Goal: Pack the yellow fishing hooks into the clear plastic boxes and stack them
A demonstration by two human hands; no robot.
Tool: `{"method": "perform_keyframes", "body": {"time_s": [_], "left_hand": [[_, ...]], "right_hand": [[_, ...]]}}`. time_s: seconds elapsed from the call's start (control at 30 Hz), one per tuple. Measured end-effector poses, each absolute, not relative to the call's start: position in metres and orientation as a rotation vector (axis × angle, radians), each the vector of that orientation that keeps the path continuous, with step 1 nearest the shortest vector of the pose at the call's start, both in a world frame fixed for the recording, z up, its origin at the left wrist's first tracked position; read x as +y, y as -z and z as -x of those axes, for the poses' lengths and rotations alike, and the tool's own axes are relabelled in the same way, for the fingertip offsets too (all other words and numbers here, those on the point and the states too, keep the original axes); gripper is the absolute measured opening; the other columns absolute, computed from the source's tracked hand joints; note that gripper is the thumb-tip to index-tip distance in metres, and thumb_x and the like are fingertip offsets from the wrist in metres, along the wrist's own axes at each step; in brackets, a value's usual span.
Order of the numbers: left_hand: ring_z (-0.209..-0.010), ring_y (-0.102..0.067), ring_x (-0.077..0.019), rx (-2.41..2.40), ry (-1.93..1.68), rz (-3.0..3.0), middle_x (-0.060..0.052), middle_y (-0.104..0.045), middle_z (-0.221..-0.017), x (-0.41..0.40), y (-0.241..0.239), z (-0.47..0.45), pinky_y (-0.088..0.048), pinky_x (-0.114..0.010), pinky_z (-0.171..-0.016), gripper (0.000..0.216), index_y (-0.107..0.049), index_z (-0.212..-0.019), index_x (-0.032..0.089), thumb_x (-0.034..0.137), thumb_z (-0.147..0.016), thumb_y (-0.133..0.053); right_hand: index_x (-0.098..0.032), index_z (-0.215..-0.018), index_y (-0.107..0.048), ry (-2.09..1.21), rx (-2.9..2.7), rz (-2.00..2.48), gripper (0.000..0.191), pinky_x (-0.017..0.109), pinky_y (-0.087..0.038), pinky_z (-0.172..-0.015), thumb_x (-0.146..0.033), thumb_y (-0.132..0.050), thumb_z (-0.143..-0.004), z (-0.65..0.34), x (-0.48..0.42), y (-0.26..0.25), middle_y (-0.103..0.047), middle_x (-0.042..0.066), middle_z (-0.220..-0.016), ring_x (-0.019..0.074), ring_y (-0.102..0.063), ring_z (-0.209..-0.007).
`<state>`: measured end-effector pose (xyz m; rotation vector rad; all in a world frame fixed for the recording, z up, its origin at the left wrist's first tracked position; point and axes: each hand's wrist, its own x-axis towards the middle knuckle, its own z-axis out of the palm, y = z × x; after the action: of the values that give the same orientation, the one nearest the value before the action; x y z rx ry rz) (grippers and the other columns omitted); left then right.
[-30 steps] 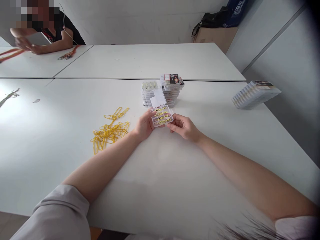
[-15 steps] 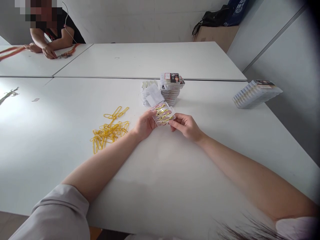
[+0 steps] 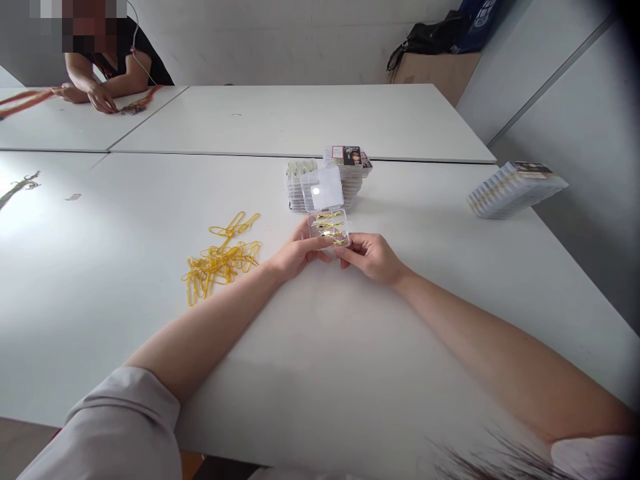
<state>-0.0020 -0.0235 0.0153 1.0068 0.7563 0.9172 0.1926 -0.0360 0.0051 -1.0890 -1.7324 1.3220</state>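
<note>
Stacked boxes [image 3: 353, 188] partly hidden by raised lid [image 3: 327, 190], yellow pieces [image 3: 327, 227] in open box [image 3: 313, 221] indistinct, box gripped by left hand [image 3: 296, 255], its corner pinched by right hand [image 3: 373, 257], above white table [image 3: 320, 360]

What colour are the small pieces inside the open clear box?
The small pieces are mainly yellow, best seen in the head view.

Glossy clear plastic box [image 3: 343, 241].
</note>
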Motion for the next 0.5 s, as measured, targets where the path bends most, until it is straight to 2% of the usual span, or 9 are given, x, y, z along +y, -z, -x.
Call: {"method": "perform_keyframes", "body": {"time_s": [0.27, 0.5], "left_hand": [[-0.075, -0.064, -0.0122, 0.789, -0.972, -1.033, 0.000, -0.067, -0.090, -0.0260, -0.0125, -0.0021, -0.047, -0.024, -0.061, 0.056, -0.049, -0.109, 0.019, 0.024, -0.066, -0.085], [-0.085, -0.067, -0.0162, 0.768, -0.973, -1.032, -0.002, -0.067, -0.096, -0.0256, -0.0097, -0.0013, -0.051, -0.029, -0.072, 0.059, -0.049, -0.111, 0.019, 0.023, -0.066, -0.085]], "right_hand": [[-0.017, -0.080, -0.069, -1.280, -1.786, 1.102, 0.037, 0.027, -0.049, -0.063, -0.054, -0.070, -0.082, -0.1905, -0.0361, -0.0058, -0.068, 0.003, -0.068, 0.0162, -0.063, -0.065], [-0.017, -0.082, -0.071, -1.278, -1.779, 1.098, 0.040, 0.028, -0.052, -0.063, -0.057, -0.070, -0.081, -0.1906, -0.0357, -0.0057, -0.070, 0.004, -0.070, 0.0171, -0.065, -0.066]]}}
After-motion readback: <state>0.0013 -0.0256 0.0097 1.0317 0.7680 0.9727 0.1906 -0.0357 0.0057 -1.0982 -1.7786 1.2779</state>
